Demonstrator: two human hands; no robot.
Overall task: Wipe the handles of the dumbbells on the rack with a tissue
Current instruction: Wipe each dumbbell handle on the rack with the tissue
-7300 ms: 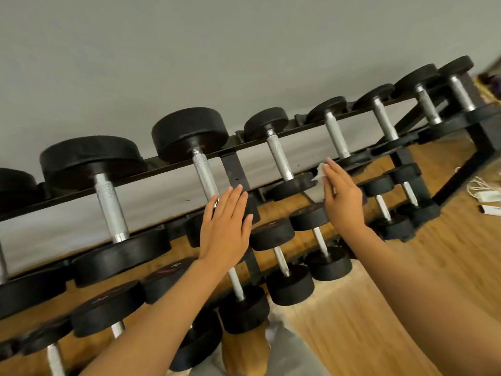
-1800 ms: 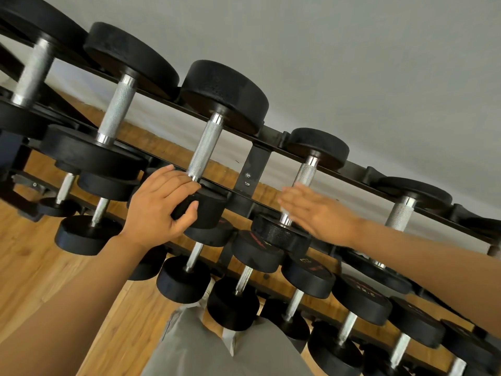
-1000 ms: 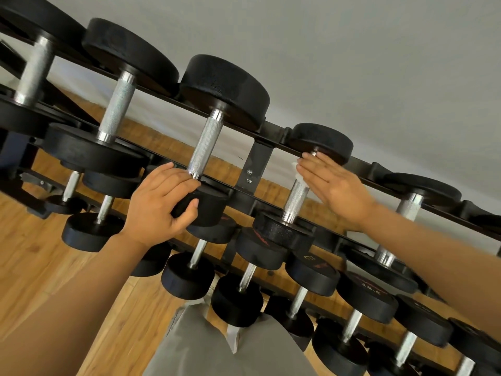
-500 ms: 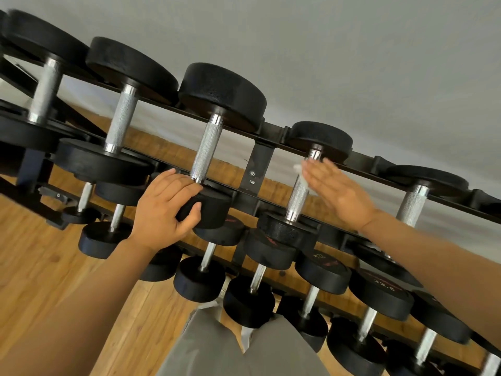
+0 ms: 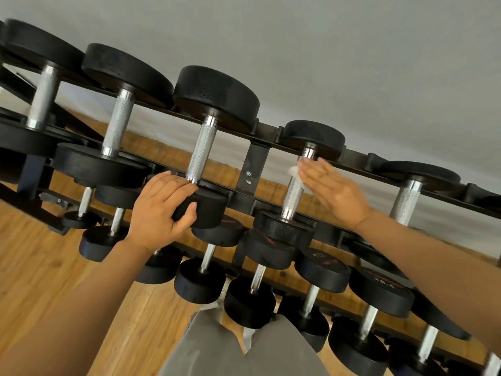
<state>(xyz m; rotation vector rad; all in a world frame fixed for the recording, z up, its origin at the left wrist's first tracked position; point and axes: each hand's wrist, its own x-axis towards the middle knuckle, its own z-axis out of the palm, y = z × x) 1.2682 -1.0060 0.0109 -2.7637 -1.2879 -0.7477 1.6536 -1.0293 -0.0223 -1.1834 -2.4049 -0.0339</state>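
Hands are both at the top shelf of the rack [image 5: 253, 169]: the left hand [image 5: 160, 210] curls round a black dumbbell end [image 5: 206, 208], and the right hand [image 5: 334, 192] (fingers straight) presses the white tissue [image 5: 294, 170] on the next silver handle [image 5: 294, 192]

Left hand [image 5: 160, 210] curled gripping; right hand [image 5: 334, 191] flat.

Dumbbell end, lower tier at the right [image 5: 381, 290]: faint digits that look like "22.5", upside down from here.
Dumbbell end beside it toward the left [image 5: 322, 268]: a pale mark and a red streak, too blurred to read.
Next end to the left [image 5: 267, 249]: red marking only, not legible.
Rack upright [image 5: 253, 169]: two small bolts, no lettering.
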